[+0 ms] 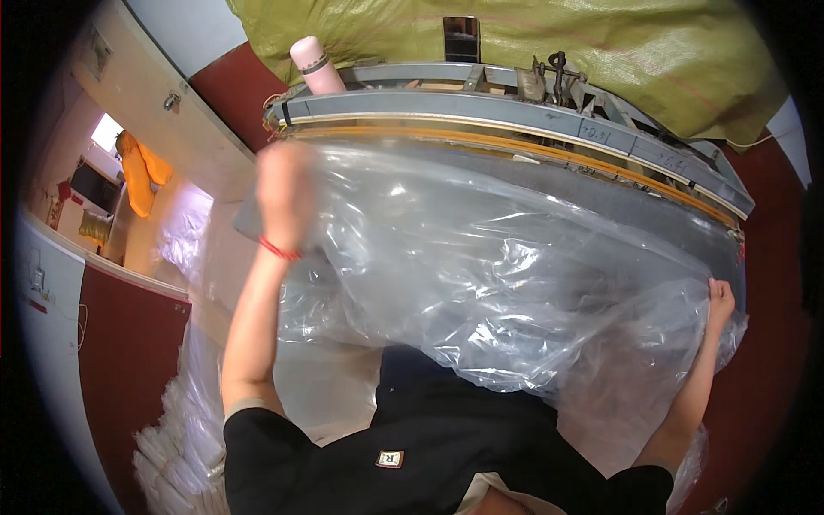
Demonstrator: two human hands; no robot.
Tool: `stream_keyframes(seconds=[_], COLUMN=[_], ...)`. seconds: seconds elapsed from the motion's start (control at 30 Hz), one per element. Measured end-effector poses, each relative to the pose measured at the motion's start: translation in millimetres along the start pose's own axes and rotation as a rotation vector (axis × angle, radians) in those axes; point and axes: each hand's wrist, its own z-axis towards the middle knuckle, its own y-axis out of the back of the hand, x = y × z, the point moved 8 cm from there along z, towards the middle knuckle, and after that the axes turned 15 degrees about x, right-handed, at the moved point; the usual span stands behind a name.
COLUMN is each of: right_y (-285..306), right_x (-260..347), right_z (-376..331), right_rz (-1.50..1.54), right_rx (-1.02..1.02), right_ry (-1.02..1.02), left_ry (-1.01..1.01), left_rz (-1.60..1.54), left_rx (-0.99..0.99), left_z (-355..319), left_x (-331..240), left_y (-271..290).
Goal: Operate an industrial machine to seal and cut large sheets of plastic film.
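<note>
A wide sheet of clear plastic film (446, 249) stretches between my two hands, over a dark grey work surface (549, 176) and in front of my body. It is glossy and creased, and its lower part hangs in folds. My left hand (287, 184), a red cord at its wrist, is closed at the film's far left corner; motion blurs its fingers. On the right, my right hand (722, 300) pinches the film's edge, lower and nearer to me than the left one.
Behind the film runs a long grey metal frame (515, 112) with orange strips and a dark clamp (560, 73). A pink bottle (318, 67) and a phone-like dark rectangle (462, 39) are beyond it, near a yellow-green woven sheet (644, 51). Bundled clear plastic (184, 438) lies at lower left.
</note>
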Motion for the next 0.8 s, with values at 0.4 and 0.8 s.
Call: stream_keyframes(seconds=[0.4, 0.8], right_y=[18, 16], right_x=[-5, -10], right_z=[-18, -17], right_rz=[-0.059, -0.069], right_rx=[-0.043, -0.028], right_ry=[-0.066, -0.098], left_ry=[0.224, 0.092], left_rz=[-0.639, -0.690], left_rx=[0.571, 0.621], left_z=[-56, -37], left_x=[-6, -13], left_y=[-81, -131])
